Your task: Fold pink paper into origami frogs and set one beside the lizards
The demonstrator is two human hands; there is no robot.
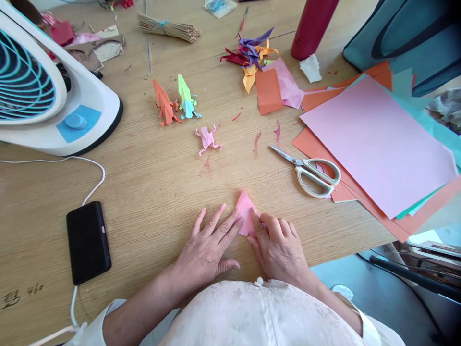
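Note:
A small pink folded paper (245,207) lies on the wooden table (151,187) near its front edge, its point facing away from me. My left hand (209,247) lies flat with fingers spread, its fingertips resting on the paper's left edge. My right hand (279,247) is curled, its fingertips pressing the paper's lower right side. A finished pink origami frog (208,138) sits further back, with orange (164,103), green (185,91) and light blue (188,109) folded figures behind it.
White-handled scissors (309,170) lie right of the paper. A stack of coloured sheets (374,139) fills the right side. A black phone (87,241) with a white cable lies at left, a white fan (43,91) behind it. A red cylinder (312,26), paper scraps (252,53) and sticks (167,28) stand at the back.

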